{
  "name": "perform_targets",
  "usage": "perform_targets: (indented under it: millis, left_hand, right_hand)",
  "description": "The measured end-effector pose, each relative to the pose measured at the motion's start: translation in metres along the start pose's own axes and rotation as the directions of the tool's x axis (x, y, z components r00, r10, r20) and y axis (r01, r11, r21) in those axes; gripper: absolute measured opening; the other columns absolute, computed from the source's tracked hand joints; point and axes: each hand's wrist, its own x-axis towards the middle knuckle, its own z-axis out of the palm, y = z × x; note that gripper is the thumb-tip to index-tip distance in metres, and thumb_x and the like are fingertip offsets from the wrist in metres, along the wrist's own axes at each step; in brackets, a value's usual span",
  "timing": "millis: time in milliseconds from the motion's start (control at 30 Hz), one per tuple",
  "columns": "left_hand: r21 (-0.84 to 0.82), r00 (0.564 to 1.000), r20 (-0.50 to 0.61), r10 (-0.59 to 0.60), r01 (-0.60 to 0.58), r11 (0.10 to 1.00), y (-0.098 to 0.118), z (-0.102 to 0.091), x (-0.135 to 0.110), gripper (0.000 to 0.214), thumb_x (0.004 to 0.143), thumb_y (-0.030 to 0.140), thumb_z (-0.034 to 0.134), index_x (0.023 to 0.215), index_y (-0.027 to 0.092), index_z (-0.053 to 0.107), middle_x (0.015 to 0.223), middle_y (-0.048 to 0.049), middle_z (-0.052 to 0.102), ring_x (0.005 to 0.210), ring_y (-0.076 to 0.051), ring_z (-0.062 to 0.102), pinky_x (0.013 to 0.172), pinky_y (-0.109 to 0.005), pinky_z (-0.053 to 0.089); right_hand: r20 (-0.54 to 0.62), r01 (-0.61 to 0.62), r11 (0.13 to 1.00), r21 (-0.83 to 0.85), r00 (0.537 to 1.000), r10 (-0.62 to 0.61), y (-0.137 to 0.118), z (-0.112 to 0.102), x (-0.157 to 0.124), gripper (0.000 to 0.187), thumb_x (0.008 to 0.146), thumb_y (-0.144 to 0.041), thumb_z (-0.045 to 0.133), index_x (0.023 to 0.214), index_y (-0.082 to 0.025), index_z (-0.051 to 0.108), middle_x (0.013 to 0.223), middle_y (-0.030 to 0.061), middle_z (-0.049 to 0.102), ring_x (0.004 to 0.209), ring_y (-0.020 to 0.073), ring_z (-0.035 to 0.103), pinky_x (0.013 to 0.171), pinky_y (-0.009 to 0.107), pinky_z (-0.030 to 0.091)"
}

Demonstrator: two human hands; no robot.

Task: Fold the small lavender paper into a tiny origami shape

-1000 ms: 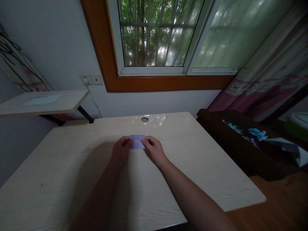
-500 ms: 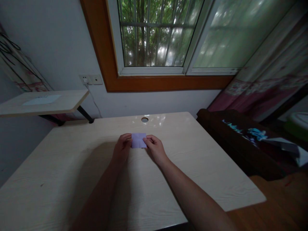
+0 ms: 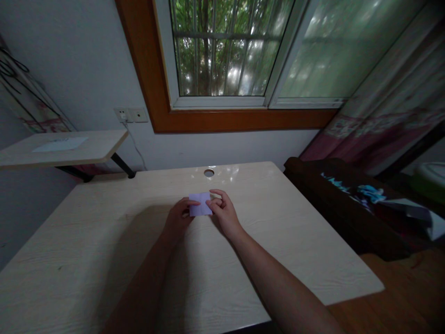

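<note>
One small square of creased pale-purple paper point(image 3: 203, 211) is being pinched by the bare left hand point(image 3: 177, 217) at left and the bare right hand point(image 3: 225, 215) at right; the left thumb point(image 3: 194, 202) is now being laid further across and the right index finger point(image 3: 218, 191) raised, so the grip is apparently being shifted. Over the pale wood-grain desk point(image 3: 278, 241), near its round cable hole point(image 3: 209, 173), the paper is being partly covered by both thumbs.

Paper point(image 3: 201, 209) sits between left hand point(image 3: 178, 217) and right hand point(image 3: 225, 215).
</note>
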Motion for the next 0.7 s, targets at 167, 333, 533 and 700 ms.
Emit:
perform_targets:
  millis: [167, 333, 533, 700]
  left_hand:
    - [0.061, 0.998, -0.035, -0.043, 0.045, 0.997, 0.0004, -0.0005, 0.0001, 0.017, 0.077, 0.026, 0.071, 0.093, 0.021, 0.072, 0.094, -0.0041, 0.07, 0.084, -0.018, 0.064, 0.073, -0.027, 0.052]
    - [0.05, 0.99, -0.103, -0.099, 0.105, 0.993, -0.0023, -0.0007, 0.0012, 0.016, 0.081, 0.035, 0.07, 0.085, 0.019, 0.071, 0.084, -0.0031, 0.07, 0.078, -0.017, 0.065, 0.073, -0.027, 0.051]
    - [0.074, 0.986, -0.097, -0.136, 0.143, 0.987, 0.001, 0.0001, 0.0012, 0.018, 0.08, 0.036, 0.07, 0.084, 0.019, 0.069, 0.078, -0.0011, 0.068, 0.071, -0.015, 0.062, 0.069, -0.025, 0.049]
    - [0.031, 0.984, -0.068, -0.167, 0.169, 0.985, -0.0006, 0.0015, 0.0003, 0.02, 0.077, 0.036, 0.072, 0.084, 0.018, 0.065, 0.079, -0.0001, 0.068, 0.072, -0.015, 0.064, 0.068, -0.025, 0.05]
  right_hand:
    - [0.063, 0.003, 1.0, -0.026, 0.998, -0.001, 0.0019, -0.0014, -0.0007, 0.033, 0.082, -0.037, 0.068, 0.111, -0.023, 0.061, 0.064, -0.0052, 0.057, 0.056, 0.0122, 0.053, 0.059, 0.026, 0.042]
    - [0.113, -0.003, 0.998, -0.067, 0.994, 0.011, 0.0023, -0.0032, -0.0019, 0.021, 0.088, -0.036, 0.059, 0.098, -0.02, 0.069, 0.069, 0.0, 0.062, 0.061, 0.0137, 0.056, 0.062, 0.028, 0.041]
    - [0.141, 0.099, 0.974, -0.205, 0.987, -0.071, 0.0003, -0.0009, -0.004, 0.019, 0.078, -0.03, 0.072, 0.095, -0.022, 0.07, 0.079, -0.0008, 0.056, 0.064, 0.0117, 0.051, 0.06, 0.025, 0.039]
    - [0.117, 0.086, 0.973, -0.216, 0.991, -0.062, 0.0059, -0.0022, -0.0019, 0.021, 0.083, -0.041, 0.068, 0.082, -0.02, 0.067, 0.083, 0.0016, 0.059, 0.065, 0.0128, 0.054, 0.061, 0.026, 0.042]
